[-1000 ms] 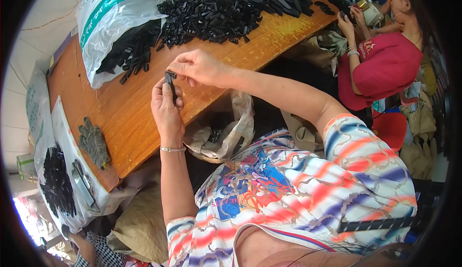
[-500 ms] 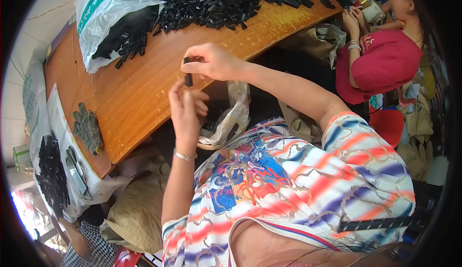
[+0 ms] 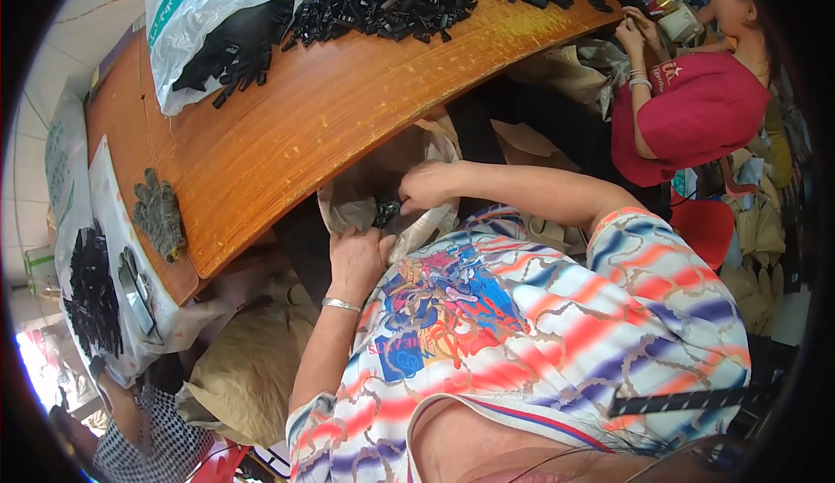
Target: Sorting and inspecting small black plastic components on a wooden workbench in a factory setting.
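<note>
An open-mouthed pale brown sack (image 3: 348, 209) sits in my lap below the table edge, with small dark shiny pieces (image 3: 385, 213) visible inside. My left hand (image 3: 355, 261) is closed over its near left rim, fingertips hidden by the knuckles. At the right side of the sack's mouth, my right hand (image 3: 428, 185) dips in with curled fingers close to the dark pieces. What those fingers hold, if anything, is hidden.
Ahead stands a worn wooden table (image 3: 287, 161) bearing a heap of black pieces (image 3: 391, 0), a white plastic bag (image 3: 170, 57) spilling more, and a grey glove (image 3: 159, 218). A brown sack (image 3: 252, 370) lies lower left. A person in red (image 3: 687, 109) works at right; a checked sleeve (image 3: 148, 439) shows lower left.
Both hands have come down from above the table edge to the sack in my lap. The black piece that was between my fingers is no longer visible. My left hand now grasps the sack's rim.
</note>
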Demonstrator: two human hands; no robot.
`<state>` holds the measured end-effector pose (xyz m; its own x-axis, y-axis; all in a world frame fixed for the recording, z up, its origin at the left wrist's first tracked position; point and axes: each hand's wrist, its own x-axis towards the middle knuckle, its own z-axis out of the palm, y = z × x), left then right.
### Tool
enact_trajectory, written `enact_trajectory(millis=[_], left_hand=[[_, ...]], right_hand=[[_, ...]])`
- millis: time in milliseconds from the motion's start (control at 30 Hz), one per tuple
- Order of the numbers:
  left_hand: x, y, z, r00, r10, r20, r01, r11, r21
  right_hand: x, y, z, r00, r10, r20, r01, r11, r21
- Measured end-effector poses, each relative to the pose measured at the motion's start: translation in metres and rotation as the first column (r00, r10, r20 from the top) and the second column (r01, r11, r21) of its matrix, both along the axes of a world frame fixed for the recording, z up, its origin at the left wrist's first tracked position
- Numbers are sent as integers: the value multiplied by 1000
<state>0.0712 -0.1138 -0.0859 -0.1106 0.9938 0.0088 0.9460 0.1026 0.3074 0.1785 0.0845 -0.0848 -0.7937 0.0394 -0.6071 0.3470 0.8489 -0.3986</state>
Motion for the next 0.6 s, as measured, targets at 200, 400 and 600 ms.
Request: enact_trajectory(millis=[200,400,600], left_hand=[[-24,23,3,861,506,58,-508,860,39],[-38,39,-47,632,617,469,-658,747,-94],[-30,28,-30,576,343,742,-719,644,260]], right_hand=[[39,-5,4,996,89,24,-88,996,-25],[40,-29,19,997,61,-50,-61,998,6],[37,0,26,925,-65,-375,124,983,134]])
